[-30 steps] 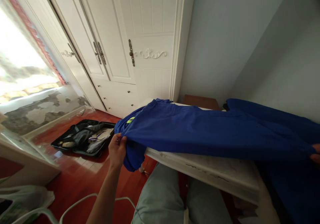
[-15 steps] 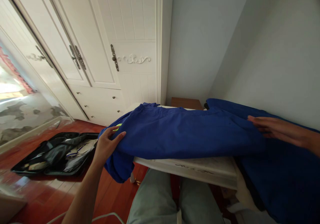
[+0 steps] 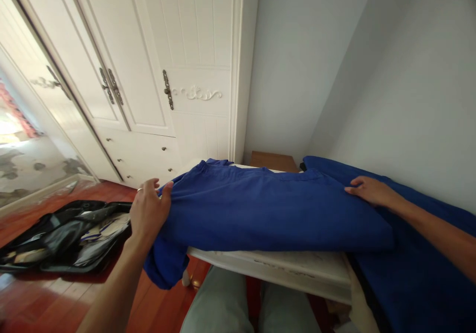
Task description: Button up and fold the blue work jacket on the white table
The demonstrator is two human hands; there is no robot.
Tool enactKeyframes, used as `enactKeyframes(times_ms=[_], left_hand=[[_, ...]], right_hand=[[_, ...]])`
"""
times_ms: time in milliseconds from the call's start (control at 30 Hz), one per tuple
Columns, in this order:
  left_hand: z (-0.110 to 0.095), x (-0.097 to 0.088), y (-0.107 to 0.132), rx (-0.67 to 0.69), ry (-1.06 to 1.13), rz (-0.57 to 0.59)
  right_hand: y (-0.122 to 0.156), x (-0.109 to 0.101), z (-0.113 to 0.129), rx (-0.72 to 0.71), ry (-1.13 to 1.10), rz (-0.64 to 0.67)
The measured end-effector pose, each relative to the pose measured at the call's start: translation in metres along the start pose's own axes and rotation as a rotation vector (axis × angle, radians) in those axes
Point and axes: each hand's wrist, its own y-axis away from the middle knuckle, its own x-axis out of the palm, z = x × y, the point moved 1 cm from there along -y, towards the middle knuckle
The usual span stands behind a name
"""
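A blue cloth garment (image 3: 267, 214) lies spread and folded over across a small white table (image 3: 320, 266), its left part hanging past the table's edge. At the garment's left edge my left hand (image 3: 150, 206) pinches the cloth between thumb and fingers, with a ring showing on one finger. My right hand (image 3: 374, 192) grips the upper right edge, thumb and forefinger on the fabric. Creases run toward both hands. The fingertips under the cloth are partly hidden.
On the right, more dark blue cloth (image 3: 427, 273) covers something beside the wall. An open black suitcase (image 3: 92, 253) with clothes in it lies on the red wooden floor to the left. A white wardrobe (image 3: 201, 40) and a brown wooden box-like piece (image 3: 273, 161) stand behind the table.
My right hand has moved left and closed on the garment's edge. My left hand has shifted slightly up and left. The garment lies flatter, its front edge lower in view.
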Motion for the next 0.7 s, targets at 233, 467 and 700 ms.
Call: enactKeyframes(times_ms=[233,467,700], left_hand=[[-0.127,0.052,-0.012,0.642,0.089,0.323],[-0.158,0.162,-0.025,0.663,-0.077,0.781],[-0.136,0.186,-0.063,0.584,-0.096,0.798]], right_hand=[[-0.009,0.064,0.113,-0.486,0.318,0.116],[-0.059,0.162,0.183,-0.575,0.434,0.264],[-0.12,0.169,0.146,-0.43,0.416,0.426]])
